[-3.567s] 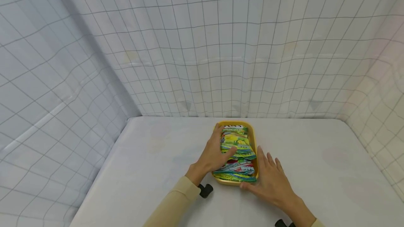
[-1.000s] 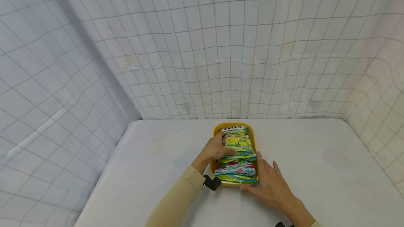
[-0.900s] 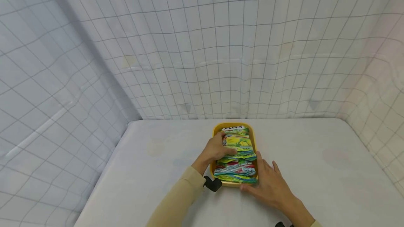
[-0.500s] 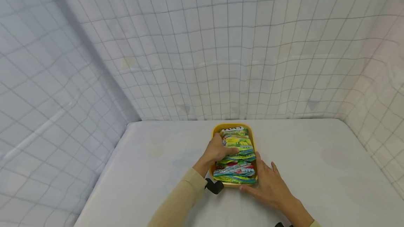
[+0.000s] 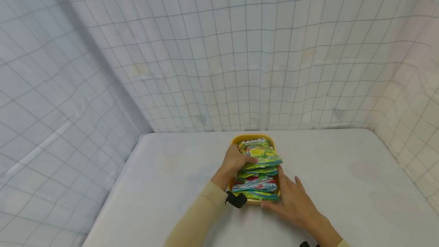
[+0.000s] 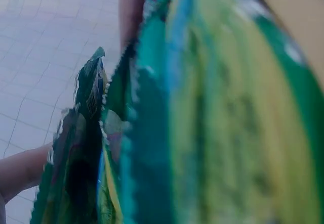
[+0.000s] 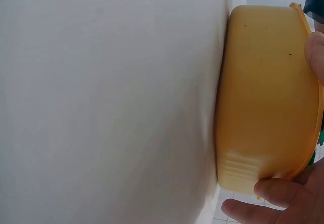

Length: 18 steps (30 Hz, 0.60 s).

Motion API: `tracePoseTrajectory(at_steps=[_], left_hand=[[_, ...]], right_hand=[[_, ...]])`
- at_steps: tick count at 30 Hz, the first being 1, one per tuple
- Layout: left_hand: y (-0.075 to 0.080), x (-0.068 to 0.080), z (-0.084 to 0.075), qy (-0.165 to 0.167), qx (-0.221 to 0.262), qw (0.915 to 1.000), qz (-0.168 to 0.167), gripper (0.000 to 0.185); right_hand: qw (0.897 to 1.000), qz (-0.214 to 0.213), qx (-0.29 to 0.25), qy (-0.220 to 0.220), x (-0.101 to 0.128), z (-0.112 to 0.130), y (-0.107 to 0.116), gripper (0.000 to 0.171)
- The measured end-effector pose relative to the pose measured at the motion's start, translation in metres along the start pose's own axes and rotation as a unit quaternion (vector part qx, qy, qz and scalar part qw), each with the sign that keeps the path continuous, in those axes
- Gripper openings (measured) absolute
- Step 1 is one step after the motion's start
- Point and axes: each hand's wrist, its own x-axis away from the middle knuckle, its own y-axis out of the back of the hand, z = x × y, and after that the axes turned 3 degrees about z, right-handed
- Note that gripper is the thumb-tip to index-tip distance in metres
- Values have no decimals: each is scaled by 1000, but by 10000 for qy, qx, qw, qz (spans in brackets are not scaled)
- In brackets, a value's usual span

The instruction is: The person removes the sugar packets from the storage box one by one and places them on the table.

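We find the left hand (image 5: 234, 162) pinching several packets (image 5: 261, 154), raised above the rest. Our right hand (image 5: 292, 201), grip loose, steadies the yellow tray (image 7: 268, 102) on the desk (image 5: 343, 178); most packets remain inside.

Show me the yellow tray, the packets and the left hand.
Tray (image 7: 263, 102), right wrist view, on its outer side wall.
Packets (image 5: 258, 178), head view, on the middle of the stack.
Left hand (image 5: 234, 161), head view, on the back of the hand.

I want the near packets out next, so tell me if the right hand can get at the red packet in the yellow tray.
Probably yes. The right hand rests against the yellow tray beside the red packet, which lies exposed; the left hand grips packets farther back.
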Motion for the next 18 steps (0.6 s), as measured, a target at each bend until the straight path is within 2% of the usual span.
tracePoseTrajectory(at_steps=[6, 11, 18], left_hand=[[3, -5, 0, 150, 973, 9951, 93, 95], [3, -8, 0, 221, 1672, 9856, 111, 96], [1, -13, 4, 327, 2190, 9751, 83, 95]], right_hand=[[10000, -34, -35, 4, -1, -1, 0, 126], [10000, -29, 3, 11, -1, 0, 2, 127], [10000, 75, -1, -3, 0, 0, 4, 127]])
